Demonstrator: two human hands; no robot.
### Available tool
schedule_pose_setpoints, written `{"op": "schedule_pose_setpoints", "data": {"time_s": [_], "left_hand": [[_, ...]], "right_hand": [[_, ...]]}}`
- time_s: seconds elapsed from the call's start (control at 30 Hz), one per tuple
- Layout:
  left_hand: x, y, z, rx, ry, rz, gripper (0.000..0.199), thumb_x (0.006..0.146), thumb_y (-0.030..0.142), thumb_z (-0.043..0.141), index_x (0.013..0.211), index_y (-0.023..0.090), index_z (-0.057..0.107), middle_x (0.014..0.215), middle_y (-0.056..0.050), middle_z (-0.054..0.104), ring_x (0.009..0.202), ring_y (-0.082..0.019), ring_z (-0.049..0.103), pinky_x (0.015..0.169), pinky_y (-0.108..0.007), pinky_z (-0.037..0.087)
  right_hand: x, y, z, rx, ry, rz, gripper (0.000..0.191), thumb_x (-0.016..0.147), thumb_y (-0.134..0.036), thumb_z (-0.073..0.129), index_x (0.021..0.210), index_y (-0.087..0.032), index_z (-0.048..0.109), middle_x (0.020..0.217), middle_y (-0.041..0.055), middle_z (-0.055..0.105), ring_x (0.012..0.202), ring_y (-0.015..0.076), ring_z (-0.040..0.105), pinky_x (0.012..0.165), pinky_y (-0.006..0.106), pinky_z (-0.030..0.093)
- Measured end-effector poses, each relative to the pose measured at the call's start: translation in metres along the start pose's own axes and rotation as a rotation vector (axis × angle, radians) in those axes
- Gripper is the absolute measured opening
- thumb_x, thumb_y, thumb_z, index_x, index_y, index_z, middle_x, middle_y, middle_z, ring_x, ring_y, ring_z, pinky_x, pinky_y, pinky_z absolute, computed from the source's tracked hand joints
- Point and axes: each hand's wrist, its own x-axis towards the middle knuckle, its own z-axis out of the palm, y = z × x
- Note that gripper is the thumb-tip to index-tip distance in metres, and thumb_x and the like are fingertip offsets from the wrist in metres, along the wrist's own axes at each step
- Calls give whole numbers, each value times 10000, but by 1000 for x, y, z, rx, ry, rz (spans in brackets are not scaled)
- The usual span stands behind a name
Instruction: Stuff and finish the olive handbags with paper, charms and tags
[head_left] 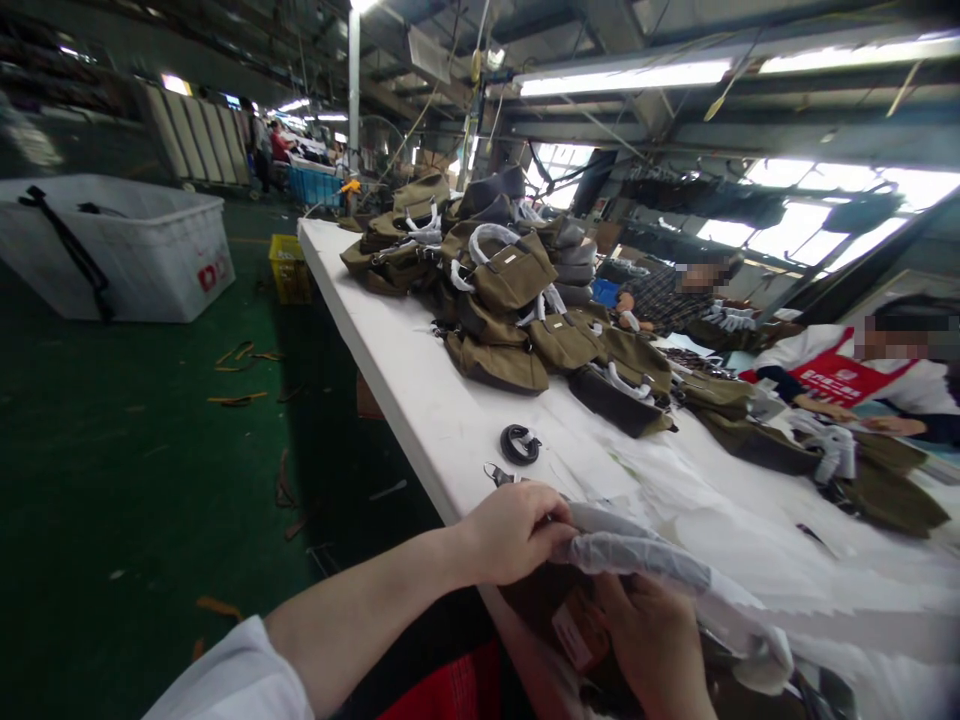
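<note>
A dark handbag [541,598] lies at the near edge of the table, its handles [645,556] wrapped in pale film. My left hand [517,530] is closed around the far end of the handles. Below the wrapped arch, my right hand [651,630] is bent in at the bag's upper part, next to a brown patch with a white label [576,632]. Its fingers are partly hidden and seem to pinch the bag. Just beyond my left hand, a metal ring clip [496,474] shows, and a coiled black strap [520,445] lies on the table.
Olive handbags [517,270] are heaped along the white table [405,350]. Two people work across it, one in a red apron [847,372]. On the green floor at left stand a large white bin [172,255] and a yellow crate [289,270], with scattered scraps [238,400].
</note>
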Motion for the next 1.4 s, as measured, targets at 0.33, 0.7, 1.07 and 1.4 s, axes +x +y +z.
{"op": "schedule_pose_setpoints", "data": {"time_s": [0.33,0.7,1.07,1.4], "left_hand": [[-14,-6,51,-510,415,-320,200,867,329,600,815,139,635,647,-15,613,551,-104,540,531,-209,416],[-14,-8,62,-410,499,-337,219,864,325,610,762,137,661,674,-35,626,558,-104,529,523,-203,412],[-16,-13,61,-415,303,-243,272,928,415,538,985,160,616,763,-19,631,554,-86,524,535,-196,432],[-56,-14,83,176,461,92,161,886,296,618,960,163,567,921,-59,619,758,-150,615,681,-259,516]], "right_hand": [[4,-25,8,173,35,295,606,869,-607,468,418,-207,536,414,43,563,418,160,489,491,285,351],[-1,-17,20,207,35,426,608,791,-641,504,364,-208,481,343,34,470,377,143,420,417,269,292],[-12,-18,-1,440,-58,455,425,878,-499,475,745,-160,695,698,80,705,652,212,649,606,291,491],[-133,-12,-19,328,-20,302,151,927,-189,487,938,-208,636,876,44,674,822,167,619,733,270,472]]}}
